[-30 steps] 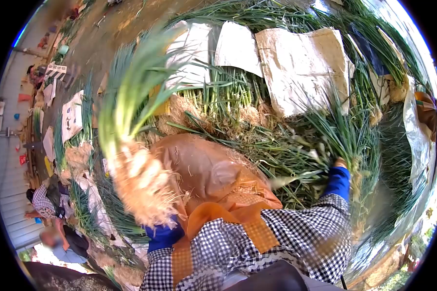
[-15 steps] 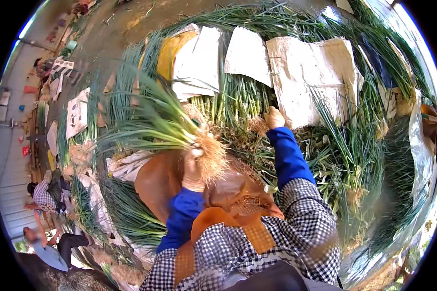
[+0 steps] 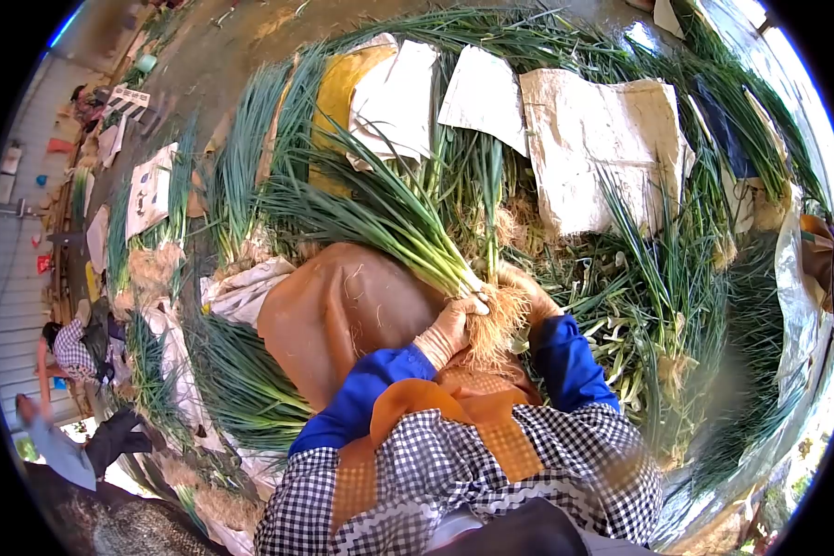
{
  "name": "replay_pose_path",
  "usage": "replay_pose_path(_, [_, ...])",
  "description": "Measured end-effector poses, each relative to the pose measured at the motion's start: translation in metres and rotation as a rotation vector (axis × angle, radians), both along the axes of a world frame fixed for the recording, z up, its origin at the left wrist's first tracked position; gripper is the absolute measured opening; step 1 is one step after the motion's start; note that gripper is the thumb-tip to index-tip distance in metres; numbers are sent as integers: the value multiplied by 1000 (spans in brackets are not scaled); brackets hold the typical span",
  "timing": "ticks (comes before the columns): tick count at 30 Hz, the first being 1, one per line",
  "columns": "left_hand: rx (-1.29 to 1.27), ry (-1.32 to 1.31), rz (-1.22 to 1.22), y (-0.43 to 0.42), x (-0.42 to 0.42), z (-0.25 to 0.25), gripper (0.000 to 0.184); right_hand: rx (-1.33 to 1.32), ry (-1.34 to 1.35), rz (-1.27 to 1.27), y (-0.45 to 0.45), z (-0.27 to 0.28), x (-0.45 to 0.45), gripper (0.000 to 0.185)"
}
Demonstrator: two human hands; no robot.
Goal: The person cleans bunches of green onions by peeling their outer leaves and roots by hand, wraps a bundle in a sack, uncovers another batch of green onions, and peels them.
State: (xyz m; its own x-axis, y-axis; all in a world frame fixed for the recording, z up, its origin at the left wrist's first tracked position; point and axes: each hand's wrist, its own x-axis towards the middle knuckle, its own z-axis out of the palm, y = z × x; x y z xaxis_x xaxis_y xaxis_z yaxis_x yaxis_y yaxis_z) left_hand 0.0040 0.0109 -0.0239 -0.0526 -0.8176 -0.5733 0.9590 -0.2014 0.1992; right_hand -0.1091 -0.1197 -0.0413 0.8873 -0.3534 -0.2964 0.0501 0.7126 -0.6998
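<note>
My left hand [image 3: 447, 331], in a pale glove, is closed round the base of a bunch of green onions [image 3: 417, 236]. Their long leaves fan toward the upper left, and the tangled tan roots [image 3: 493, 329] hang beside the fingers. On the other side of those roots is my right hand [image 3: 533, 295], curled round a few upright green onions [image 3: 492, 208]; its fingertips are partly hidden. Both hands are close together above the brown apron [image 3: 320, 306] over my lap.
White sacks [image 3: 602, 139] and a yellow sack [image 3: 338, 88] cover parts of the onion pile ahead. Loose leaves and trimmings [image 3: 612, 324] lie at right. More onions [image 3: 250, 394] lie at left. Two people, one in a checked shirt [image 3: 71, 347], sit at far left.
My left hand has carried its bunch rightward. My right hand has drawn back from the pile toward my body with a few stalks, and the two hands have come together.
</note>
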Motion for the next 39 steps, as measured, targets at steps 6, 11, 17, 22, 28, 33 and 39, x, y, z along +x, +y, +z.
replay_pose_path(6, [86, -179, 43, -6, -1, 5, 16, -1439, 1030, -81, -40, -14, 54, 44])
replay_pose_path(11, [79, -23, 99, -5, 9, -30, 26, -792, 454, -88, 11, 59, 7, 40])
replay_pose_path(17, [43, -105, 183, -7, 10, 6, 24, -731, 946, 30, -39, 52, -139, 35])
replay_pose_path(22, [-85, -12, 148, -2, 14, 7, 40, -886, 753, 29, -38, 32, -45, 37])
replay_pose_path(28, [-185, 70, 168, -2, 19, 24, 42, -4, 331, -366, -32, -81, 65, 45])
replay_pose_path(33, [-113, 13, 175, 3, 16, 0, 41, -760, 299, -313, -3, -60, 40, 24])
replay_pose_path(39, [-68, 26, 163, 1, 16, -5, 41, -1553, 490, 1232, 2, -41, -90, 36])
